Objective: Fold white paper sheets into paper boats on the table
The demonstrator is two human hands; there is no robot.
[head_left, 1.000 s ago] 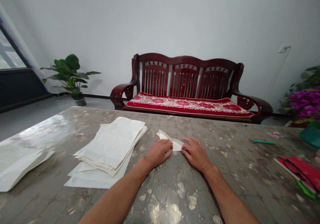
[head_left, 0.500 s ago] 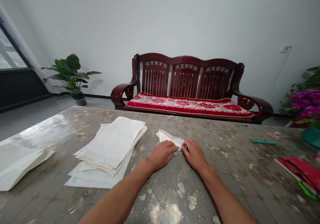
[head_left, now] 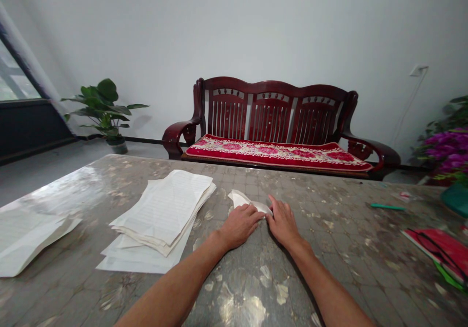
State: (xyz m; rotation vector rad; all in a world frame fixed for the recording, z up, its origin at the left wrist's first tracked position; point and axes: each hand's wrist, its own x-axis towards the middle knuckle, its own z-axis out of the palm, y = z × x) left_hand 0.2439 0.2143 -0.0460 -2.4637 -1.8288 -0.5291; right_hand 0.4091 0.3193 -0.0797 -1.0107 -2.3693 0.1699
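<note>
Atop the table (head_left: 340,268), left hand (head_left: 239,227) and right hand (head_left: 283,223) pin folded white paper (head_left: 243,199), fingers (head_left: 256,213) flat.

The folded paper (head_left: 243,200) is thin, matt and white, like the stack of lined paper (head_left: 164,205). A smooth, glossy plastic sheet (head_left: 329,263) covers the table (head_left: 365,229). The bench (head_left: 270,105) is polished dark-red wood, and its cushion (head_left: 274,154) is soft patterned cloth.
</note>
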